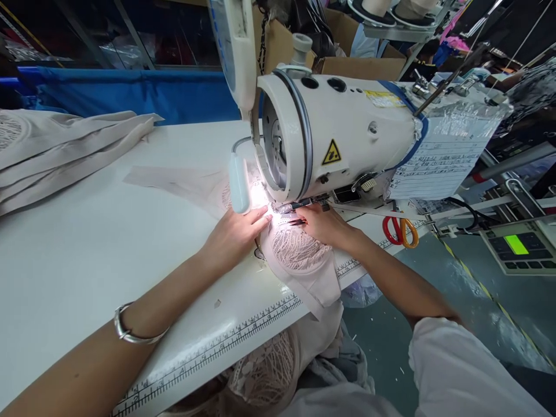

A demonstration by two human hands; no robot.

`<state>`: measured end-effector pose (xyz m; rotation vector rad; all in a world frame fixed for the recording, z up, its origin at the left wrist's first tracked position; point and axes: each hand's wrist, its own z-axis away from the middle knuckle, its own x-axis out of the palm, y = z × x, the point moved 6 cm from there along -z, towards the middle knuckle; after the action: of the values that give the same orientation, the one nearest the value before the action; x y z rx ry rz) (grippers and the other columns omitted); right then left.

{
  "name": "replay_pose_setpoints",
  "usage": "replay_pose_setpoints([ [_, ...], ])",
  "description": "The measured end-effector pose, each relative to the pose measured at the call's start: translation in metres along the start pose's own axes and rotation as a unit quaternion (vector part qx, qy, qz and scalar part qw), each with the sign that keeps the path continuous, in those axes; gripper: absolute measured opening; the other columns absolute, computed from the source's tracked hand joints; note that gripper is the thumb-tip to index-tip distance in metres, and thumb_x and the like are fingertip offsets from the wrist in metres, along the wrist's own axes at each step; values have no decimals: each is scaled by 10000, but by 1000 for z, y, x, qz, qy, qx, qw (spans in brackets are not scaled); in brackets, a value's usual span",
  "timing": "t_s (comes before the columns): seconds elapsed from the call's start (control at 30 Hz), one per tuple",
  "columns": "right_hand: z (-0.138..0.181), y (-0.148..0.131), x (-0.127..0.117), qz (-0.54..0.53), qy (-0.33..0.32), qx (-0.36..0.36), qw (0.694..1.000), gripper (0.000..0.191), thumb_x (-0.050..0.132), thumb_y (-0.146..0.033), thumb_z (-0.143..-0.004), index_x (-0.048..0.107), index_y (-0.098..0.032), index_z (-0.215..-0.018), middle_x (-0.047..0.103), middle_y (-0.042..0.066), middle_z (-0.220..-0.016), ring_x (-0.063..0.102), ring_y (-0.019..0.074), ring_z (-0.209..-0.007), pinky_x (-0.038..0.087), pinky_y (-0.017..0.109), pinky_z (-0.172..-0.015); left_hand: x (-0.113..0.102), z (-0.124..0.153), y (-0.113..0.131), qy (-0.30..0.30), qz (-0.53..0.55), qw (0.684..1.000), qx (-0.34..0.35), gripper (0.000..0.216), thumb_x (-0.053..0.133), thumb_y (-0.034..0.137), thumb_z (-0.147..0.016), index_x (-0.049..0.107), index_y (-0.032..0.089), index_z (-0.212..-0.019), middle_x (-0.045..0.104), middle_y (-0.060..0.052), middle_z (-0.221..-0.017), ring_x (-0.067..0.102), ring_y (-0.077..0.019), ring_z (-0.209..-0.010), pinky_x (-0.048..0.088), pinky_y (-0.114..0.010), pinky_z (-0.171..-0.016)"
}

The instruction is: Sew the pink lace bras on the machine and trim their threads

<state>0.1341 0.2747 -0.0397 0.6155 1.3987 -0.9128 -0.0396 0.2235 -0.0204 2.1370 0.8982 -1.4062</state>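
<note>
"Garment (304,272) status?"
"Over near edge of bench (130,249), lace cup (299,249) facing up."
"Fingers?"
"Left hand (234,234): extended onto garment. Right hand (324,223): curled at it. Can't tell if either grips."
"Step?"
"Likely feeding it under sewing machine (356,127); next move calls for steady, even guiding."

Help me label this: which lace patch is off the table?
The lower lace patch, past the ruler edge. The middle lace patch, beside the right hand, and the left lace patch lie over the table.
</note>
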Motion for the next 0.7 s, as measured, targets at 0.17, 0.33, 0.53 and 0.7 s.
replay_pose_setpoints([
  [0.17,-1,1,-2,11,74,-20,997,123,623,-124,-848,650,-191,-948,697,76,-890,610,226,-798,388,299,-641,4,-2,31,-73,-59,994,-58,292,404,98,-972,686,60,-1035,710,-180,-1000,640,-261,-825,480,-372,-667],
  [0.33,2,3,3,-18,99,-83,991,404,564,-25,-798,639,-215,-1146,722,67,-1031,642,213,-855,440,290,-686,19,6,57,-83,-69,990,-87,546,458,363,-1011,526,-87,-1311,580,-322,-1344,554,-411,-1265,451,-518,-1047],
  [0.53,8,-2,5,-32,107,-139,984,507,465,-15,-823,638,-242,-1243,704,49,-1074,625,187,-895,422,265,-659,27,8,54,-82,-62,993,-51,503,382,244,-1017,484,-122,-1346,575,-327,-1355,546,-425,-1298,454,-519,-1091],
  [0.7,12,-6,4,-4,90,-160,983,538,438,-21,-840,658,-269,-1264,671,37,-967,565,170,-801,384,271,-637,20,6,46,-61,-44,997,-25,462,321,227,-1028,523,-75,-1312,618,-284,-1311,586,-367,-1254,495,-490,-1070],
])
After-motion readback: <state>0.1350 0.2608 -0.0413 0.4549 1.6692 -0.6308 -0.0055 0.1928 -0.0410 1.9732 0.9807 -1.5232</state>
